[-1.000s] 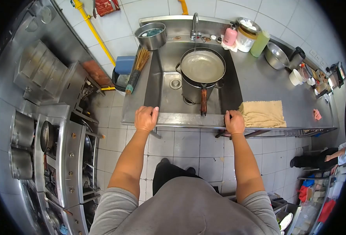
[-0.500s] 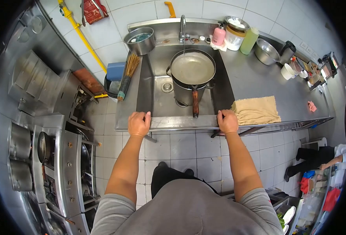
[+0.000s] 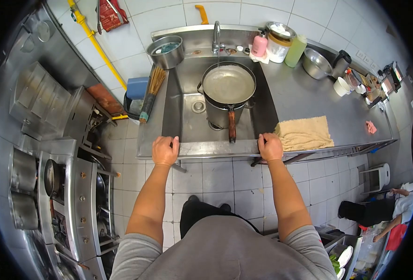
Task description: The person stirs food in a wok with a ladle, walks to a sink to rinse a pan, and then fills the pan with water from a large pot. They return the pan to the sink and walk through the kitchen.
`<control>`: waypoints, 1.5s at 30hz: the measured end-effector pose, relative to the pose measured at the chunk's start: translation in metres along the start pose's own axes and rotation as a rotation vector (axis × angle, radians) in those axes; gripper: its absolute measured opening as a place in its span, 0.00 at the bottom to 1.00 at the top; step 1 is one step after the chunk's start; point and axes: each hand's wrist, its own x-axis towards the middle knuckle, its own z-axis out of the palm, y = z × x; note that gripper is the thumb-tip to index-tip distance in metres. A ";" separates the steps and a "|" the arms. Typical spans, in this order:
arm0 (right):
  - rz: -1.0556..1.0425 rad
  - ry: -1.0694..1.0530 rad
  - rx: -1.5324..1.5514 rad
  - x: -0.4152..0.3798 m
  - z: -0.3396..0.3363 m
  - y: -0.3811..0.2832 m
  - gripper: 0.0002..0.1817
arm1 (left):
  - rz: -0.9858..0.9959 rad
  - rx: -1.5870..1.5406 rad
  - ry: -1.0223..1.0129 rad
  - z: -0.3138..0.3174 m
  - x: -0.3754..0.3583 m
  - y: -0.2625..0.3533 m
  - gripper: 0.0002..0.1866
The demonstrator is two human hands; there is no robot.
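Observation:
My left hand [image 3: 165,150] is curled over the front edge [image 3: 218,148] of a steel sink, its thumb to the right. Farther along the same edge rests my right hand [image 3: 270,147], fingers bent and their tips hidden, beside a folded tan cloth [image 3: 305,132]. Between and beyond my hands, a frying pan [image 3: 229,83] full of cloudy water sits on top of a deep steel pot [image 3: 217,116] in the basin. Its wooden handle [image 3: 232,125] points toward me. A thin stream falls into the pan from the tap [image 3: 216,39].
A bamboo brush [image 3: 152,93] and a steel pot [image 3: 165,52] stand left of the basin. Right of it are a pink pump bottle [image 3: 259,45], a green bottle [image 3: 295,51] and a steel bowl [image 3: 317,63]. A stove [image 3: 82,196] is at left; a co-worker [image 3: 379,211] is at far right.
Both my hands stay on the sink edge. The co-worker at far right has shifted and bends with an arm reaching out, leaving a white stool more visible. The water surface looks more rippled.

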 end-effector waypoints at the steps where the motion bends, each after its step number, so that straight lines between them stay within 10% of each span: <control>1: 0.006 0.003 0.004 -0.001 -0.001 0.000 0.13 | 0.002 0.005 -0.001 0.000 0.000 0.001 0.18; 45: 0.016 0.012 0.038 0.000 -0.005 -0.003 0.11 | 0.001 0.002 -0.021 0.003 -0.001 -0.004 0.09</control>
